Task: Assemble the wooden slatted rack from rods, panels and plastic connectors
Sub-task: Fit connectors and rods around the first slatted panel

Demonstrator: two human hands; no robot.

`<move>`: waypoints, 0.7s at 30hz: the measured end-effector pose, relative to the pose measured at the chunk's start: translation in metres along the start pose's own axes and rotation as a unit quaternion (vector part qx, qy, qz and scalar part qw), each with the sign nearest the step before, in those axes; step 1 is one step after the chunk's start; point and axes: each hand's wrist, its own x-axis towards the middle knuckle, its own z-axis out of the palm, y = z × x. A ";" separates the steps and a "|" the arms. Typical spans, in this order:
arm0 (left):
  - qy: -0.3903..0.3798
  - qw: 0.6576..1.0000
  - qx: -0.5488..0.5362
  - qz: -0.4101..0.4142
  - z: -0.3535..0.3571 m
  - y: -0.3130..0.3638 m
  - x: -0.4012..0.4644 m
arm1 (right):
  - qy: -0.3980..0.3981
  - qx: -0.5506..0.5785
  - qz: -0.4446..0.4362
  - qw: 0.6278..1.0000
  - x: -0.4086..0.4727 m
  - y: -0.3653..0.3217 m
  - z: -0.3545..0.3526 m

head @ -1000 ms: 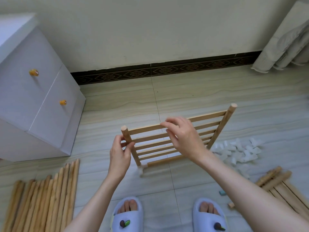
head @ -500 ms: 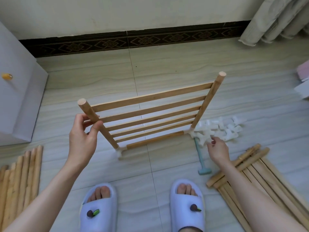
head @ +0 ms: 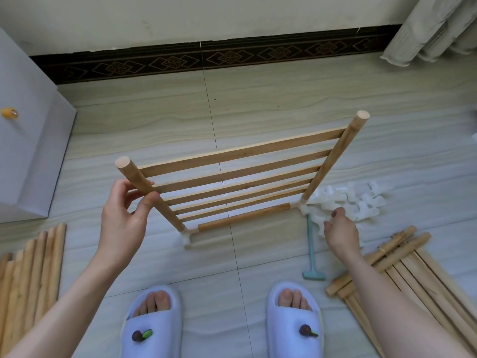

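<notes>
One slatted panel [head: 232, 179] stands upright on the floor [head: 258, 104] just ahead of the person's slippers [head: 152, 324], with a round post at each side, a rod [head: 245, 217] along its foot and a white plastic connector [head: 186, 235] at each lower corner; by my reckoning that is an early stage, since both post tops are bare and much stock lies unused. The left hand [head: 124, 215] steadies the panel, its fingers [head: 148, 202] and thumb pinching the near post [head: 149, 192] about midway up. The right hand [head: 340, 228] reaches down into the pile of connectors [head: 353, 200] beside the panel's right foot; its fingers are curled among the pieces, but whether they hold one I cannot tell. Left to do, it seems: cap the posts, add more rods and panels. A bundle of rods [head: 33, 275] lies at the left edge, more rods and slatted pieces [head: 402, 264] at the right under the forearm, and a small teal mallet [head: 311, 254] between them and the right slipper. A pale cabinet [head: 28, 140] stands well left; nothing blocks the pile.
</notes>
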 end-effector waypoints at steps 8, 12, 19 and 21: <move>-0.019 0.995 -0.066 -0.077 -0.003 0.007 -0.007 | -0.011 0.356 0.060 0.932 -0.053 -0.031 -0.030; -0.037 0.996 -0.051 -0.069 -0.010 0.019 -0.018 | -0.160 0.513 0.036 0.842 -0.094 -0.076 -0.065; -0.048 0.998 -0.026 -0.003 -0.018 0.039 -0.033 | -0.330 0.570 -0.043 0.752 -0.148 -0.150 -0.124; -0.026 0.998 -0.049 0.002 -0.018 0.043 -0.039 | -0.335 0.565 -0.066 0.751 -0.153 -0.170 -0.138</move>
